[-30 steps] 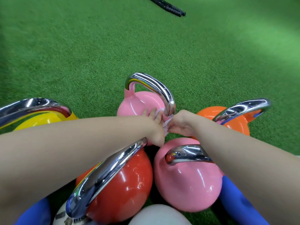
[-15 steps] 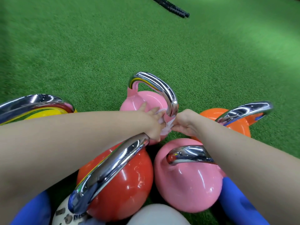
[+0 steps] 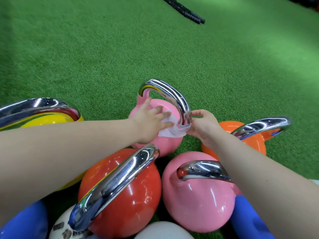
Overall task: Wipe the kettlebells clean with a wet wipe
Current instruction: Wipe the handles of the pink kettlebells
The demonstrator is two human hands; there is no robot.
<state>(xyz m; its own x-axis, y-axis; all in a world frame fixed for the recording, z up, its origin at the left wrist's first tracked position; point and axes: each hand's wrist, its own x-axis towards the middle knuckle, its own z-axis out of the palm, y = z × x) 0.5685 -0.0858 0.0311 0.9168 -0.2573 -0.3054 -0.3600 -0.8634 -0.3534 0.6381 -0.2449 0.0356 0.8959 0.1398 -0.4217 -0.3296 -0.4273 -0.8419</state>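
Note:
A far pink kettlebell (image 3: 170,144) with a chrome handle (image 3: 170,95) stands on green turf. A white wet wipe (image 3: 170,129) passes under the handle's right leg on top of its body. My left hand (image 3: 150,120) presses fingers flat on the wipe's left part. My right hand (image 3: 202,125) pinches the wipe's right end beside the handle. Around it stand a red kettlebell (image 3: 138,195), a near pink kettlebell (image 3: 200,199), an orange kettlebell (image 3: 255,144) and a yellow kettlebell (image 3: 46,119).
Blue kettlebells sit at the bottom left (image 3: 25,221) and bottom right (image 3: 250,219), and a white kettlebell (image 3: 162,231) at the bottom edge. A black battle rope (image 3: 186,12) lies on the turf (image 3: 103,40) far ahead.
My left hand has opened and slid forward over the pink kettlebell's top with the wipe spread under it. My right hand has moved slightly right, drawing the wipe's end past the handle.

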